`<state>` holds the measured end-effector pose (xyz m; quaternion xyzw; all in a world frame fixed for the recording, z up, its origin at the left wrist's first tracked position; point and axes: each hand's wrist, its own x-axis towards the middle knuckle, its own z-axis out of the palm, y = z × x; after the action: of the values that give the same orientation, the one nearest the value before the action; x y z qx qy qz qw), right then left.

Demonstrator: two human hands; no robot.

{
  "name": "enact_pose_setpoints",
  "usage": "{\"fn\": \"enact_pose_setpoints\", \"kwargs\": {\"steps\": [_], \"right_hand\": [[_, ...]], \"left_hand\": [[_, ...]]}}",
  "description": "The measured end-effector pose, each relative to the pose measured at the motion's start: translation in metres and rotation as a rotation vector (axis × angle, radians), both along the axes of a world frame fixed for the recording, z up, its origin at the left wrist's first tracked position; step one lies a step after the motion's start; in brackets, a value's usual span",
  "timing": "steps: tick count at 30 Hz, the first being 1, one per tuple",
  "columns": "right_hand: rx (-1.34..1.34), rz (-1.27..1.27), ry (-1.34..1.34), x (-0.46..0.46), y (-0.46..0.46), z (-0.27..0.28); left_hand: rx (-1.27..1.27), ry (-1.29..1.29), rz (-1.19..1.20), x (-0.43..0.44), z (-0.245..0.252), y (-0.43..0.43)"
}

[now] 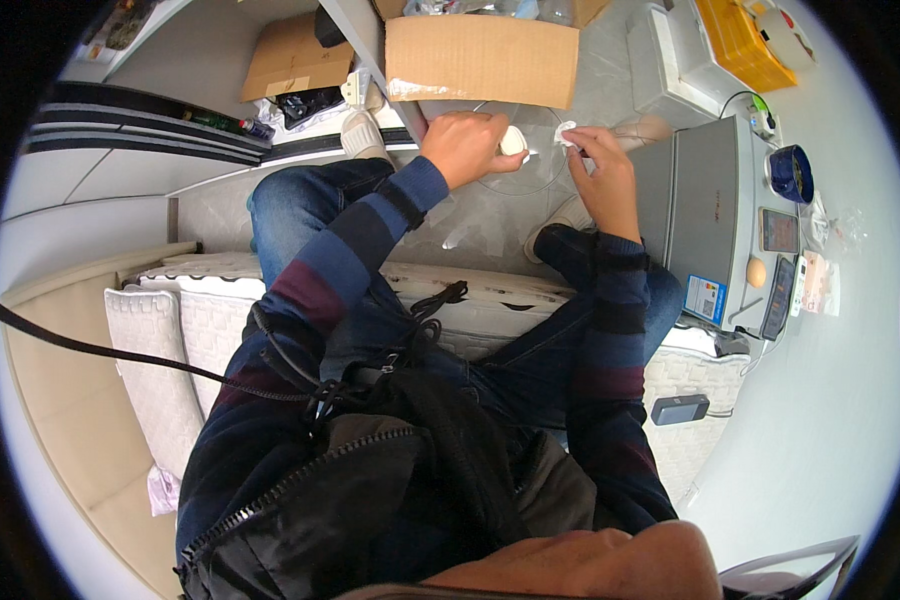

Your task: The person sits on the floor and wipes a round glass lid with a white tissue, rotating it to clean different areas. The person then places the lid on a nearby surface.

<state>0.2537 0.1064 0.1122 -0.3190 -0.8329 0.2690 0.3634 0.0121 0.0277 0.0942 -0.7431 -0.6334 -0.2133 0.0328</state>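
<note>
My left hand (465, 146) is shut on a small rounded white object (512, 141), its exact kind unclear because the fingers cover part of it. To its right, my right hand (604, 169) pinches a crumpled piece of white tissue or wipe (565, 133) between thumb and fingers. A gap separates the two hands. Below them a thin, pale circular outline (523, 195) shows above the grey floor (465, 232); whether it is a cable loop or the rim of something clear, I cannot tell.
An open cardboard box (481, 60) stands just beyond my hands. At right, a small grey refrigerator (709, 195) carries a blue bowl (790, 174), phones (779, 229) and an egg (755, 272). A power bank (679, 409) lies on the mattress (690, 457). A cabinet (195, 67) is at left.
</note>
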Motion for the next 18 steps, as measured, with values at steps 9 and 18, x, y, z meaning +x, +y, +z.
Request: {"fn": "enact_pose_setpoints", "kwargs": {"steps": [9, 18], "right_hand": [[-0.246, 0.278, -0.170, 0.008, -0.001, 0.000], [-0.270, -0.171, 0.002, 0.009, 0.011, -0.023]], "left_hand": [[-0.042, 0.018, -0.106, 0.003, -0.001, -0.002], [0.026, 0.025, -0.189, 0.011, -0.004, -0.003]]}}
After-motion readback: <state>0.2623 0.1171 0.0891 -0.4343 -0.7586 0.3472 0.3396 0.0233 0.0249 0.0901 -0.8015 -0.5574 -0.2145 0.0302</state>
